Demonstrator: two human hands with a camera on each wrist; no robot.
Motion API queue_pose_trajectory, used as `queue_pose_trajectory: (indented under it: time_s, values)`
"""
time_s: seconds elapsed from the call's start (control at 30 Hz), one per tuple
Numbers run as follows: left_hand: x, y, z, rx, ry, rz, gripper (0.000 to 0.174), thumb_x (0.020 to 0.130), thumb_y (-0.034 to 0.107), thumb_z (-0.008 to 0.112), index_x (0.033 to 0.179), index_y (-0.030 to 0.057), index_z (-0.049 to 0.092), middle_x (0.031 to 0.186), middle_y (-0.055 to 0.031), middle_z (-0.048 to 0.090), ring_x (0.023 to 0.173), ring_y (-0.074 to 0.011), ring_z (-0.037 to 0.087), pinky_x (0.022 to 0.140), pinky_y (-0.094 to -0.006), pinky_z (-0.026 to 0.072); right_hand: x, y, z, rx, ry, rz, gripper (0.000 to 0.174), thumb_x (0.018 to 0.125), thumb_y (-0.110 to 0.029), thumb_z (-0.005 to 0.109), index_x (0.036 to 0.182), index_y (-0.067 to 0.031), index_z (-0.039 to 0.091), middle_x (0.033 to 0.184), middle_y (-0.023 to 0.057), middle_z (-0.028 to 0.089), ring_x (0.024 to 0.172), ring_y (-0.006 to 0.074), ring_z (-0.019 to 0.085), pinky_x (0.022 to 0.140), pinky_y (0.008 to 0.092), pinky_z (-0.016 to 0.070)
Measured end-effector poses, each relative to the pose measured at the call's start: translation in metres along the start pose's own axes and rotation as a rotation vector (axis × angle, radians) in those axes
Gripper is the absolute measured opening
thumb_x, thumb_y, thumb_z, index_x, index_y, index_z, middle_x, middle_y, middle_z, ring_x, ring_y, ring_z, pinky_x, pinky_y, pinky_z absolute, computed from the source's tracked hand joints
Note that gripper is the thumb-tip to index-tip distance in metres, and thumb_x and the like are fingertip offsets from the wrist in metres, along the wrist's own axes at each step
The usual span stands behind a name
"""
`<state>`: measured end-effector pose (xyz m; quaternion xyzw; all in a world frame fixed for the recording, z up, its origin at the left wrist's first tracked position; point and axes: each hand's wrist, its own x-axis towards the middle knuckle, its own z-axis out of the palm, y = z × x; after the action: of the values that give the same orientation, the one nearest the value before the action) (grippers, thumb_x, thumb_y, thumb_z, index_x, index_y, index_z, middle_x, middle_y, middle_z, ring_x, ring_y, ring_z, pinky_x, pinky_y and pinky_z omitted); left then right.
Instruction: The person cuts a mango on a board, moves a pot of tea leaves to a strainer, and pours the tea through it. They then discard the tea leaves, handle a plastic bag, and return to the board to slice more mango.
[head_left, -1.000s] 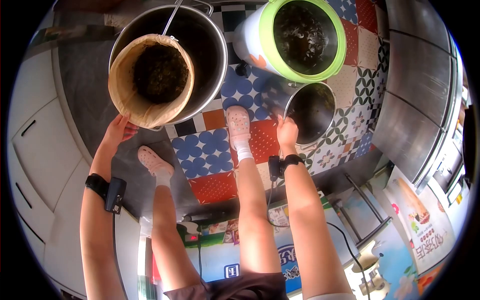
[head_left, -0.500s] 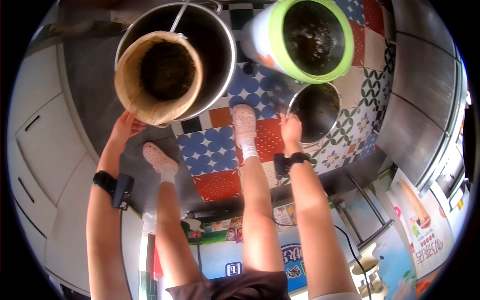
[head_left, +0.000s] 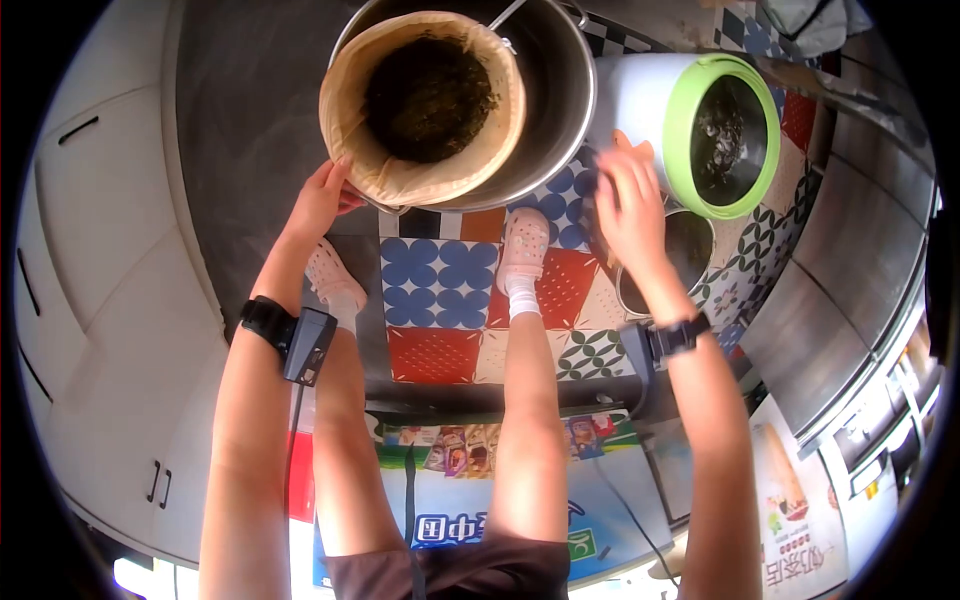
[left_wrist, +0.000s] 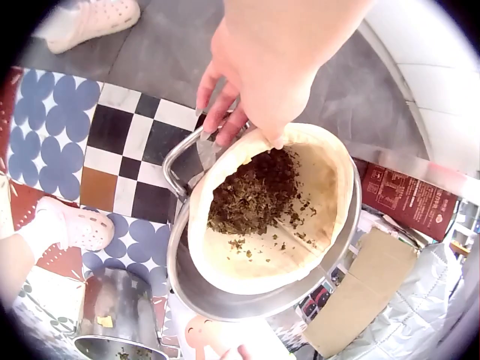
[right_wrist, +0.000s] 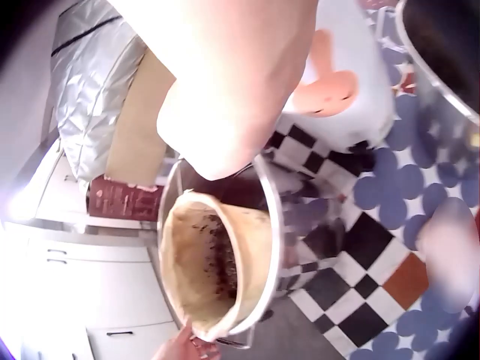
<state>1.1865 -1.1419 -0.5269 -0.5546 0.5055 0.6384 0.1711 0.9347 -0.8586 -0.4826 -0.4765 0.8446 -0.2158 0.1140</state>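
In the head view a cream cloth strainer [head_left: 365, 165] with dark wet tea leaves [head_left: 425, 105] inside sits tilted in the mouth of a big steel pot [head_left: 578, 130]. My left hand [head_left: 322, 203] pinches the strainer's near rim; the left wrist view has the thumb over the cloth edge and the fingers outside it, near the pot's handle [left_wrist: 177, 161]. Slightly blurred, my right hand [head_left: 632, 212] is in the air with its fingers extended, holding nothing. It overlaps a smaller steel pot [head_left: 692, 250] in the head view.
A white bucket with a lime-green rim [head_left: 682, 180] and dark liquid stands to the right. White cabinets [head_left: 110, 160] line the left side. A red box [left_wrist: 405, 199] and a cardboard piece [left_wrist: 360, 292] lie beyond the big pot. My feet in pink clogs [head_left: 524, 243] are nearby.
My right hand has let go of the small pot's rim and risen toward the big pot. The left hand keeps its grip on the strainer. The head view has shifted, moving the pots rightward.
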Motion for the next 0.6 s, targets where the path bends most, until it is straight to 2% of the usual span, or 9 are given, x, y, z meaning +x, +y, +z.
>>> queue_pose_trajectory:
  time_s: [0.07,0.13,0.2,0.3,0.33,0.4,0.43,0.53,0.6]
  values:
    - [0.01,-0.013,0.001,-0.026,0.008,0.017,0.045,0.094,0.046,0.041,0.101,0.0049,0.057,0.082,-0.0046,0.063,0.073,-0.0131,0.059,0.074,-0.0264,0.0468,0.065,-0.013,0.024,0.012,0.01,-0.105,0.024,0.08,-0.008,0.058,0.103,-0.0033,0.057,0.108,0.0098,0.058,0.102,0.0282,0.053,0.086,0.038,0.0444]
    - [0.015,-0.021,0.002,-0.038,0.012,0.017,0.046,0.094,0.046,0.04,0.101,0.004,0.057,0.082,-0.0044,0.063,0.072,-0.0129,0.058,0.074,-0.0264,0.047,0.126,-0.016,0.056,-0.082,0.085,-0.281,0.027,0.081,-0.016,0.057,0.105,-0.0048,0.056,0.113,0.0087,0.058,0.108,0.0269,0.051,0.091,0.0386,0.0411]
    - [0.013,-0.022,0.006,-0.11,0.018,0.055,0.046,0.095,0.045,0.039,0.098,0.002,0.057,0.08,-0.0043,0.063,0.068,-0.0122,0.057,0.071,-0.0257,0.0473,0.172,-0.023,0.079,-0.215,0.071,-0.358,0.03,0.083,-0.023,0.055,0.108,-0.0069,0.056,0.117,0.0086,0.058,0.115,0.0263,0.047,0.098,0.04,0.0357]
    - [0.016,-0.028,0.01,-0.221,0.031,0.123,0.047,0.096,0.042,0.039,0.095,-0.0017,0.058,0.078,-0.0075,0.064,0.068,-0.0143,0.059,0.069,-0.0278,0.0481,0.211,-0.042,0.091,-0.487,-0.309,-0.342,0.033,0.088,-0.03,0.049,0.11,-0.0064,0.056,0.113,0.0146,0.059,0.115,0.0294,0.048,0.1,0.0412,0.0337]
    - [0.019,-0.031,0.009,-0.188,0.04,0.152,0.047,0.096,0.041,0.04,0.094,-0.0026,0.058,0.076,-0.0087,0.064,0.069,-0.0152,0.06,0.069,-0.0284,0.0482,0.22,-0.048,0.089,-0.554,-0.51,-0.269,0.032,0.089,-0.03,0.047,0.112,-0.0099,0.055,0.106,0.0119,0.064,0.112,0.0289,0.052,0.103,0.0415,0.0307]
    - [0.02,-0.028,0.008,-0.121,0.06,0.21,0.048,0.096,0.04,0.04,0.093,-0.0044,0.058,0.074,-0.0109,0.064,0.07,-0.0169,0.062,0.07,-0.0297,0.0483,0.226,-0.052,0.092,-0.52,-0.724,-0.082,0.031,0.09,-0.03,0.046,0.111,-0.0083,0.053,0.098,0.0155,0.065,0.1,0.033,0.058,0.099,0.0433,0.0343]
    - [0.018,-0.028,0.007,-0.038,0.087,0.217,0.047,0.095,0.039,0.04,0.092,-0.0046,0.058,0.073,-0.0131,0.064,0.071,-0.0206,0.062,0.07,-0.0313,0.0474,0.226,-0.052,0.088,-0.509,-0.725,-0.094,0.03,0.091,-0.031,0.045,0.108,-0.007,0.052,0.095,0.0173,0.065,0.096,0.035,0.059,0.096,0.044,0.0365]
    - [0.003,-0.008,0.001,0.094,0.113,0.264,0.048,0.095,0.041,0.039,0.091,-0.003,0.059,0.072,-0.0127,0.064,0.071,-0.023,0.062,0.07,-0.0326,0.0467,0.219,-0.043,0.057,-0.42,-0.801,-0.124,0.028,0.093,-0.031,0.042,0.1,-0.0045,0.049,0.087,0.0211,0.063,0.09,0.0385,0.059,0.086,0.0456,0.0413]
    - [-0.006,0.0,-0.002,0.055,0.169,0.299,0.046,0.094,0.041,0.041,0.087,-0.0003,0.059,0.071,-0.0147,0.062,0.069,-0.0274,0.061,0.067,-0.0351,0.0449,0.206,-0.048,0.033,-0.384,-0.813,-0.073,0.03,0.093,-0.034,0.042,0.096,-0.0045,0.046,0.083,0.0218,0.063,0.085,0.0405,0.059,0.08,0.0467,0.0445]
